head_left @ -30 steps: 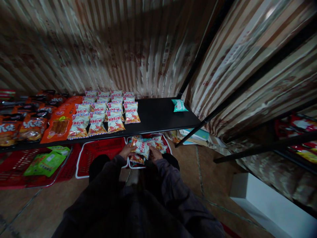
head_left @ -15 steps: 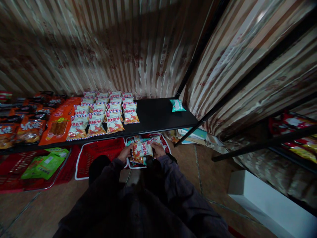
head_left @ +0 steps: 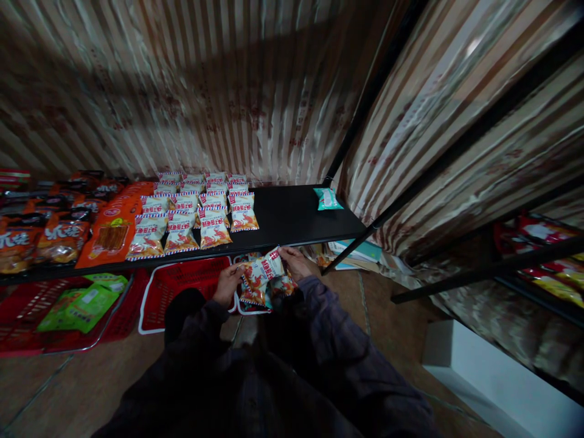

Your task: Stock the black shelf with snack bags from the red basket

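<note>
A white-and-orange snack bag (head_left: 259, 277) is held between my two hands, tilted, above a red basket with a white rim. My left hand (head_left: 228, 285) pinches its left side. At its upper right corner my right hand (head_left: 297, 264) grips the edge. More snack bags (head_left: 283, 285) show beneath it in the basket, partly hidden by the held bag and my hands. Just beyond, on the black shelf (head_left: 287, 216), matching snack bags (head_left: 215, 230) stand in several rows.
Orange snack packets (head_left: 112, 231) fill the shelf's left part; a teal packet (head_left: 327, 199) lies near its right end. Below are a red basket (head_left: 157, 292) and another with green packets (head_left: 89, 307). Black posts (head_left: 347, 250) and a white box (head_left: 493, 371) are at right.
The snack bag has been raised slightly and tilted, its right end higher. My right hand has moved up and right to its corner. The view has shifted a little.
</note>
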`<action>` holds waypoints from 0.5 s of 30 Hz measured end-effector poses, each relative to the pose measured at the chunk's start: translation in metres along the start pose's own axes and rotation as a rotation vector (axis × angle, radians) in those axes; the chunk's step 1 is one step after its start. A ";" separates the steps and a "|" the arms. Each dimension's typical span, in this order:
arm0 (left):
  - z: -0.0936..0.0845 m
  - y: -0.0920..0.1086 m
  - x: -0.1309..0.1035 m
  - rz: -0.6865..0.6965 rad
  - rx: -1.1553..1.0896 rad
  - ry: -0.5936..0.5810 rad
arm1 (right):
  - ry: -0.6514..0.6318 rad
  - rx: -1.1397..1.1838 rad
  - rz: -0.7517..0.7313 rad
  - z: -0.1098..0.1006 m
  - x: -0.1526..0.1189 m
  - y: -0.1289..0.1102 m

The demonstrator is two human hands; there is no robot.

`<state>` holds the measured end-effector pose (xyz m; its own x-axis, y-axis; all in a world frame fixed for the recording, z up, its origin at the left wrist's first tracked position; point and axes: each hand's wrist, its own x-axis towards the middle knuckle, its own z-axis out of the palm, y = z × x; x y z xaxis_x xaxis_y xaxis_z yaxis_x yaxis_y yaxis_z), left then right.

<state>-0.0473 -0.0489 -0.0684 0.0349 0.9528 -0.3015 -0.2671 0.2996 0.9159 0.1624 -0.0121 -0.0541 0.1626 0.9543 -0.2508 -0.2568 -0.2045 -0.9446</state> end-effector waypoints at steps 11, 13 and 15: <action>0.022 0.030 -0.029 0.041 -0.138 -0.031 | 0.025 -0.101 -0.142 0.023 0.008 -0.059; 0.021 0.033 -0.032 0.033 -0.165 -0.035 | -0.001 -0.144 -0.166 0.028 0.008 -0.068; 0.021 0.036 -0.034 0.031 -0.196 -0.020 | -0.038 -0.181 -0.183 0.033 0.009 -0.076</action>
<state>-0.0381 -0.0696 -0.0196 0.0421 0.9628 -0.2669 -0.4511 0.2567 0.8547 0.1519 0.0189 0.0226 0.1541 0.9857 -0.0675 -0.0508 -0.0603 -0.9969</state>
